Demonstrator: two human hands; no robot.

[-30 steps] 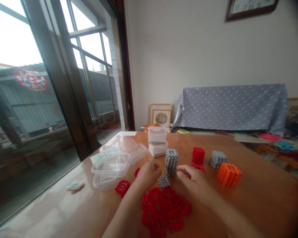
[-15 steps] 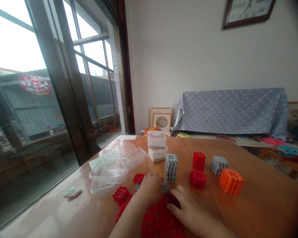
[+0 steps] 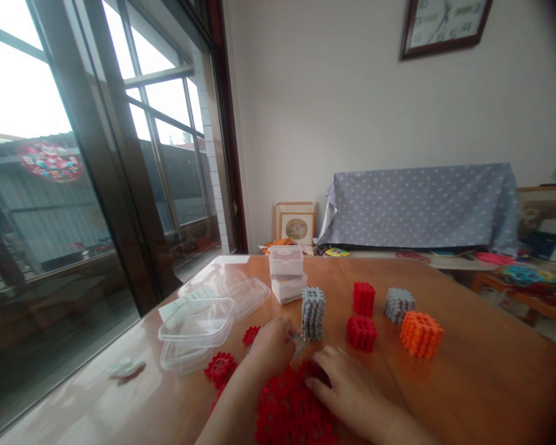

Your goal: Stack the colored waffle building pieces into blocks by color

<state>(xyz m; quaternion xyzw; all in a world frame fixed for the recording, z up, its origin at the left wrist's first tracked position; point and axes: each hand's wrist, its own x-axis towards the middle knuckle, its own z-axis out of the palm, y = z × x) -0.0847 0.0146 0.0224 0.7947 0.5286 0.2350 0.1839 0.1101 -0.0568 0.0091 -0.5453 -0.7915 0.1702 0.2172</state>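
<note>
My left hand is closed, with a small grey interlocking plastic tile at its fingertips, slightly blurred. Below it lies a mass of red interlocking tiles, partly covered by my forearm. On the right edge of these red tiles rests my right hand, thumb and fingers apart. Left of my left arm are a loose red tile and another red tile. Just beyond my hands stands a tall stack of grey tiles.
To the right stand two red stacks, one nearer, a grey stack and an orange stack. Clear plastic tubs and lids lie left. Two small lidded boxes are piled behind. A crumpled wrapper lies far left.
The view has shifted slightly to the right. The grey tile at my left hand has tilted and come closer to its fingertips. My right hand stays by the red tiles.
</note>
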